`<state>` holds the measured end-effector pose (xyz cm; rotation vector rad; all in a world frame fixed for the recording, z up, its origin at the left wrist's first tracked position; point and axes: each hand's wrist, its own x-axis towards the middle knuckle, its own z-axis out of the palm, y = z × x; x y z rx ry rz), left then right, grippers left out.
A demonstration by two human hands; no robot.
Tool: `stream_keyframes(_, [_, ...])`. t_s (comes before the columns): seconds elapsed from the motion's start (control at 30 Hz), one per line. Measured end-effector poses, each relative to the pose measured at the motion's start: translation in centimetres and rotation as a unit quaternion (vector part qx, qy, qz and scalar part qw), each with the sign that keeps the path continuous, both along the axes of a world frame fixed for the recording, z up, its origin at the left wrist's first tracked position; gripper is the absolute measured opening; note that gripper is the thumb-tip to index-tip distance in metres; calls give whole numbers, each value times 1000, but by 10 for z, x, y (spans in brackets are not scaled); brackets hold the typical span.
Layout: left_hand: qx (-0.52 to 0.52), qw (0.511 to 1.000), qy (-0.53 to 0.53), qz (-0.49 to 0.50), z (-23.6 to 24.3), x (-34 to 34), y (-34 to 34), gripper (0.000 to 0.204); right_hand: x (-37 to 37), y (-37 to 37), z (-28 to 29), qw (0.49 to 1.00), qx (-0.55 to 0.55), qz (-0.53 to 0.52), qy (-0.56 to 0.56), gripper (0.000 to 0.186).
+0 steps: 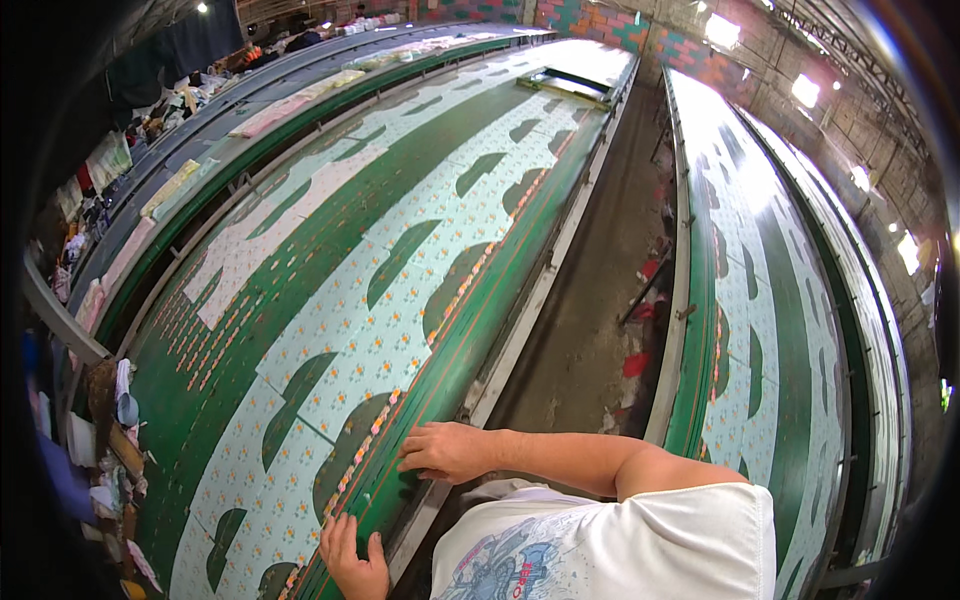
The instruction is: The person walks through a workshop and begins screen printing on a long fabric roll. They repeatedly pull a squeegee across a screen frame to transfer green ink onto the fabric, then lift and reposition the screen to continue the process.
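Note:
My left hand (353, 555) is at the bottom centre, on the near edge of a long green printing table (370, 510), with fingers apart beside a narrow strip of small printed motifs (370, 440). Farther along the same edge, my right hand (443, 450) rests with loosely bent, separated fingers touching the green surface. Neither hand appears to hold anything. Pale mint fabric pieces (300, 330) with small floral prints lie in a long row beside them, with curved cut-out gaps showing green. Pink printed pieces (220, 290) lie farther left.
A screen frame (565, 85) sits near the table's far end. To the right are an aisle (590, 300) and a second long table (770, 400) with similar fabric. Another long table (210, 130), piled cloth (105, 165), and a metal bar (65, 320) with clutter are at the left.

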<state>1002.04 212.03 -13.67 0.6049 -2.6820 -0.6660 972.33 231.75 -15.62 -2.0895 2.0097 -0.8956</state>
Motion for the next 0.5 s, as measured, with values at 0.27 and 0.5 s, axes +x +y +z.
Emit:
stream_keyframes(0.27, [-14,998,40,-51,6,-111,39,40,-132,50,2,997,24,-71,30,43])
stream_keyframes(0.5, [-63,995,73,-27,4,-273,112,37,-311,112,0,999,-26,-29,25,39])
